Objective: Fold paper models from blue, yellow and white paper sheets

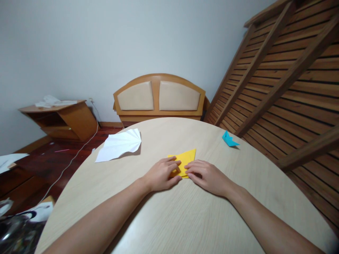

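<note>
Both hands rest flat on a folded yellow paper [186,159] that lies near the middle of a round, pale wooden table [185,218]. The left hand [161,174] covers the paper's near left part, its fingers stretched out and pressed down on the sheet, the thumb lying along the table below. The right hand [208,176] sits just beside it, fingertips touching the paper's near edge close to the left hand's fingertips. Neither hand closes a grip around the paper; each is open and only pressing on it from above. The far corner of the yellow paper points away from the person and lies uncovered. To the left on the table, well apart from the hands, lies a white paper [120,144] pleated into a fan shape. To the right, near the table's far edge, stands a small blue folded paper [229,139]. Beyond the table a wooden headboard [159,97] with two padded panels leans against the pale wall, a slatted wooden frame [288,81] leans at the right, and a low wooden cabinet [63,120] with white sheets on top stands at the left.
</note>
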Action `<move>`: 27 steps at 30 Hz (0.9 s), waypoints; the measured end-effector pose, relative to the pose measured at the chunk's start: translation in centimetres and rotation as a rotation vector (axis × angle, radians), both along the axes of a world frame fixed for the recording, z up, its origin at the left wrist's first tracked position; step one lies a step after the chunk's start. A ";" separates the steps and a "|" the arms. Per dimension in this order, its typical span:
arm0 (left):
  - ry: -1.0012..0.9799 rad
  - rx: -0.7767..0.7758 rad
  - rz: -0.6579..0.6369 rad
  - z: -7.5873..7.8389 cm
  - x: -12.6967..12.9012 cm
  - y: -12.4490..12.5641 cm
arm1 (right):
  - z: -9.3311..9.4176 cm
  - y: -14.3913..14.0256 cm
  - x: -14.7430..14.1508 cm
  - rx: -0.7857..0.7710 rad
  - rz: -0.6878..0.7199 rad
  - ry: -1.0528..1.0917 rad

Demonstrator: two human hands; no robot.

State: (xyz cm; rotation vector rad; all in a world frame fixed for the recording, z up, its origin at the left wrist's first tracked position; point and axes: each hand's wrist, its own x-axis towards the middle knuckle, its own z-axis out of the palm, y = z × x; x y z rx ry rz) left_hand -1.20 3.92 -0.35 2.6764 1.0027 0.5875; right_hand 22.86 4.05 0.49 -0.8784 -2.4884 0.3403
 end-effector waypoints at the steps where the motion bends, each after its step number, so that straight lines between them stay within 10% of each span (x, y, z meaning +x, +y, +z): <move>1: -0.002 0.002 -0.004 0.1 0.0 0.0 | 0.1 0.0 0.0 -0.001 0.000 0.007; 17: 0.006 -0.032 -0.011 0.2 0.0 -0.2 | -0.3 0.6 0.3 -0.027 0.023 0.042; 27: -0.004 0.033 0.078 0.4 0.3 -0.2 | -1.1 1.1 0.4 -0.071 -0.196 0.123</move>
